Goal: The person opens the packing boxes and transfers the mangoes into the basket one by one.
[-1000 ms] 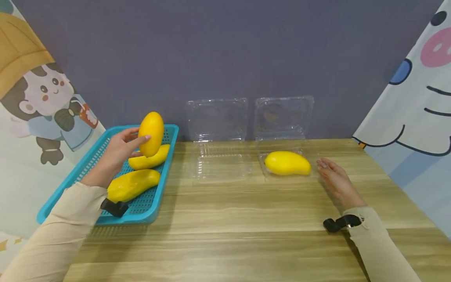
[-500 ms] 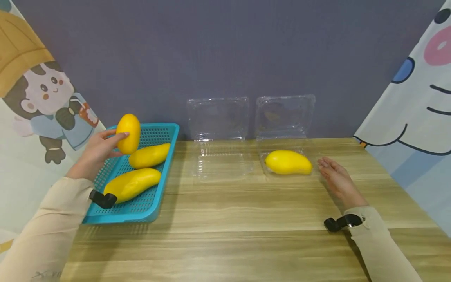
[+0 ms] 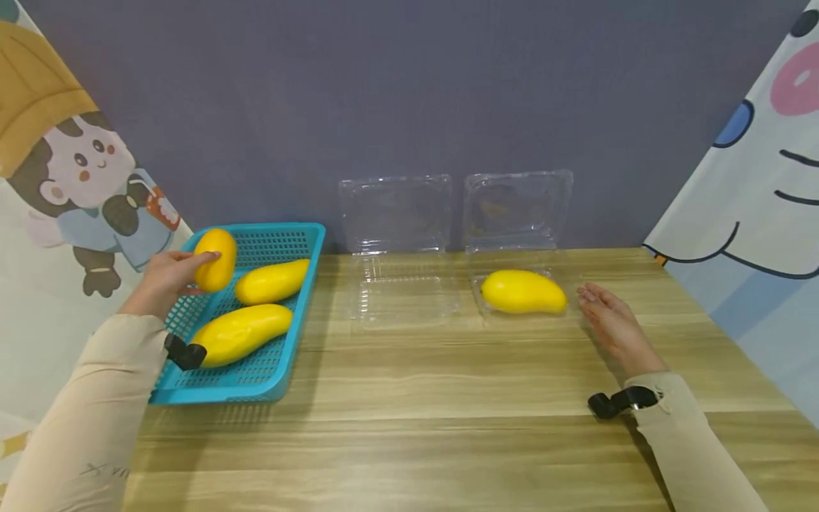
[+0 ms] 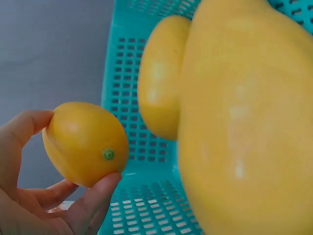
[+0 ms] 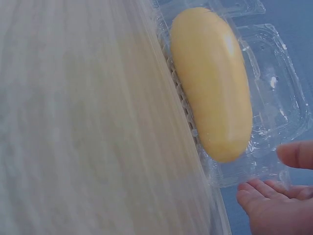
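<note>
My left hand (image 3: pixel 163 279) pinches a yellow mango (image 3: pixel 216 261) between thumb and fingers, over the left part of a blue plastic basket (image 3: pixel 301 320). The green stem spot of that mango faces the left wrist camera. Two more mangoes lie in the basket, one at the back (image 3: pixel 271 282) and a larger one in front (image 3: pixel 239 334). Another mango (image 3: pixel 523 291) lies across the base of the right-hand clear clamshell box (image 3: pixel 518 210). Beside that box, my right hand (image 3: pixel 611 323) rests with relaxed fingers, apart from the mango and holding nothing.
A second clear clamshell box (image 3: pixel 399 288) stands with its lid up between the basket and the right-hand box. Behind the wooden table (image 3: pixel 422 398) rises a grey wall (image 3: pixel 409 107). Printed cartoon sheets (image 3: pixel 83 199) flank both sides.
My left hand has moved left and then down with the mango, from above the back mango to the basket's left part. The right hand has stayed where it was.
</note>
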`<state>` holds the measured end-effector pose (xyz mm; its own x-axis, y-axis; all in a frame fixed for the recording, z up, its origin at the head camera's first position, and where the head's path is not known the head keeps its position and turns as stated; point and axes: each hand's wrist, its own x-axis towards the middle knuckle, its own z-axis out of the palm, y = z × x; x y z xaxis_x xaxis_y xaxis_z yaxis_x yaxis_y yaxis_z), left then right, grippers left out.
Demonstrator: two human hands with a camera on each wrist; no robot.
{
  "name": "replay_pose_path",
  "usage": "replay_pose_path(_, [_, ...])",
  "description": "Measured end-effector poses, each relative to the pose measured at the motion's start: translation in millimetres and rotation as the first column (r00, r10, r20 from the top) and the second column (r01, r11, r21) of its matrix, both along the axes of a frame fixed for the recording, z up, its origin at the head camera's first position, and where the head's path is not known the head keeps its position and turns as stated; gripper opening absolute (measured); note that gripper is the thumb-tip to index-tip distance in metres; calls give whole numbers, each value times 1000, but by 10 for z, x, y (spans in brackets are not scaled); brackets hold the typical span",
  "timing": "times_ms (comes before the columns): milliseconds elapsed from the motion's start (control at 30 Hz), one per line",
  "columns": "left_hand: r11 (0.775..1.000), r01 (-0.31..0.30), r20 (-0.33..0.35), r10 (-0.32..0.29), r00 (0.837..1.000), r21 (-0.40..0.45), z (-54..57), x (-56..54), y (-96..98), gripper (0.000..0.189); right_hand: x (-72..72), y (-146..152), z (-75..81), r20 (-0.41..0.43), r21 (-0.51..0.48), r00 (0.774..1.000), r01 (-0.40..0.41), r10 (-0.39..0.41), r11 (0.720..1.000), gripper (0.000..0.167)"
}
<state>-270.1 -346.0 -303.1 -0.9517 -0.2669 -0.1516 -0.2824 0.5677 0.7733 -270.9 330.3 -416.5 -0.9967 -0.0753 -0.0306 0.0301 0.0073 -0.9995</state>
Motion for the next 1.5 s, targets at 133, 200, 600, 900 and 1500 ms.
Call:
replay_pose_path(133, [1000, -13, 11, 13, 1000, -20, -91, -28, -52, 90, 7, -18, 3, -2, 6, 1000, -1, 1, 1000, 67])
replay_pose_path(200, [1000, -23, 16, 24, 1000, -18, -134, -36, -72, 86, 7, -18, -7, -5, -5, 1000, -6, 6, 1000, 69])
replay_pose_path(600, [990, -7, 2, 8, 1000, -137, -251, -53, -99, 50, 16, 10, -35, -17, 21, 1000, 0, 0, 1000, 71])
replay_pose_path(900, [937, 54, 113, -16, 993, -344, -342, -110, -62, 49, 26, -9, 0, -2, 64, 1000, -2, 2, 998, 69])
replay_pose_path(1500, [898, 100, 109, -58, 992, -428, -437, -112, -31, 46, 3, 9, -1, -4, 57, 1000, -16, 17, 998, 68])
